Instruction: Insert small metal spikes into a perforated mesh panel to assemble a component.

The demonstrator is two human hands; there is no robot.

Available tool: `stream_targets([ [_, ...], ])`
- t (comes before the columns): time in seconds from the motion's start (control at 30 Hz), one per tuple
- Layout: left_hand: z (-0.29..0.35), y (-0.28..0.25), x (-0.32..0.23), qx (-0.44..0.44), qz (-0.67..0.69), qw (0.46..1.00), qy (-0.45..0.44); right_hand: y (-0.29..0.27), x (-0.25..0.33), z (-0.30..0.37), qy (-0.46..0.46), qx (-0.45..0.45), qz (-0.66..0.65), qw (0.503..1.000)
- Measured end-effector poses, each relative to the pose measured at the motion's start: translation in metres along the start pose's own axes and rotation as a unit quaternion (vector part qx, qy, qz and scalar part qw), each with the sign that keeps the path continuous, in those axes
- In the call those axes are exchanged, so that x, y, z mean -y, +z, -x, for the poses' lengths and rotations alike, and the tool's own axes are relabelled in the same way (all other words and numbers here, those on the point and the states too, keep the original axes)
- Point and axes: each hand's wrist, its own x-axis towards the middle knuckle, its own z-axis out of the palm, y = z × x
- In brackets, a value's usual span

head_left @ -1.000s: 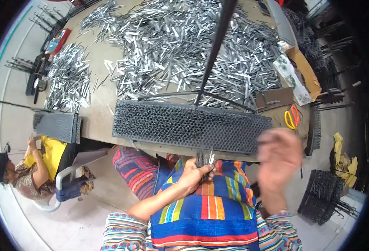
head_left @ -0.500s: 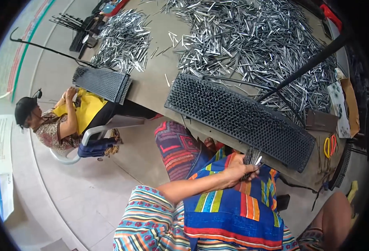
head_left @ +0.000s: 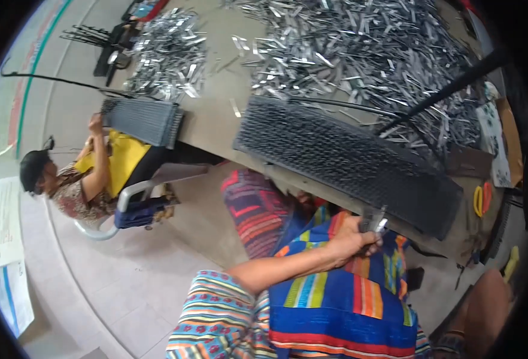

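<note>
My left hand (head_left: 355, 240) is closed around a bundle of thin metal strips (head_left: 373, 222), pale at one end. It is over my lap, just below the near edge of a long dark rack (head_left: 336, 161) full of small holes. Many holes in the rack's left and middle part appear to have dark pieces standing in them; motion blur hides the detail. My right forearm (head_left: 485, 308) is bent at the lower right, and its hand is out of sight. A blue patterned cloth (head_left: 330, 311) with coloured patches covers my lap.
Beyond the rack, a large heap of loose metal strips (head_left: 360, 54) spreads over the table (head_left: 222, 113). A black bar (head_left: 443, 90) slants above it. Scissors with yellow and orange handles (head_left: 481, 200) are at the right. Leftward, a seated co-worker (head_left: 72, 185) faces another rack (head_left: 138, 119).
The whole view has shifted slightly and blurred. My left hand still grips the bundle. One of the co-worker's hands has risen to the other rack.
</note>
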Motion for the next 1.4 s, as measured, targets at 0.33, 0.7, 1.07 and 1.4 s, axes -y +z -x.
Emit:
stream_targets([
  [0.33, 0.001, 0.002, -0.013, 0.008, 0.023, 1.0, 0.006, -0.021, 0.024, -0.082, -0.182, 0.05, 0.116, 0.975],
  [0.7, 0.009, 0.012, -0.024, -0.021, 0.036, 0.998, 0.043, -0.059, -0.052, 0.041, 0.467, 0.303, 0.023, 0.83],
  [1.07, 0.001, 0.01, -0.019, -0.022, -0.037, 0.999, 0.024, -0.057, -0.072, 0.1, 0.682, 0.131, -0.205, 0.69],
  [1.4, -0.006, 0.015, -0.029, -0.044, -0.046, 0.998, 0.007, -0.053, -0.084, 0.105, 0.646, 0.105, -0.193, 0.731],
])
